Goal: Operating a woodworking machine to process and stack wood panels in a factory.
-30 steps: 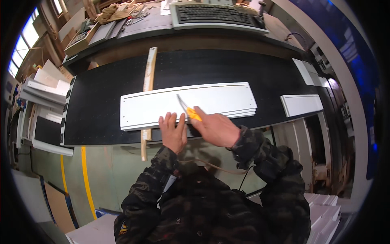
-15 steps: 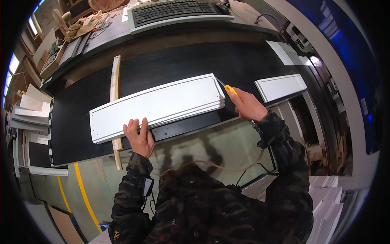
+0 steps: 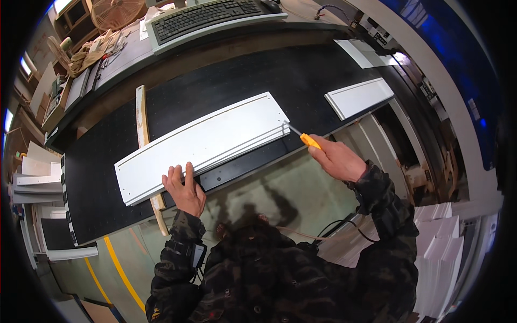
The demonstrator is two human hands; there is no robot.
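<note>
A stack of long white panels [image 3: 202,145], grooved along the edge and with small holes at the ends, lies slantwise across a black-topped bench. My left hand [image 3: 184,191] rests on the stack's near edge toward its left end, fingers spread over the top panel. In my right hand [image 3: 339,159] is a screwdriver with a yellow handle [image 3: 309,141]. Its thin metal shaft points left at the stack's right end, the tip by the near right corner; whether it touches cannot be made out.
A wooden strip [image 3: 142,116] runs under the stack's left part. Shorter white panels [image 3: 361,98] sit at the bench's right. Beyond the black top [image 3: 237,75] stands a shelf with a keyboard [image 3: 204,20]. White boards [image 3: 437,253] are piled at my lower right.
My right hand has drawn the screwdriver toward me along the stack's right end, down to the near corner. My left hand keeps its place on the panels. The whole view has turned slightly.
</note>
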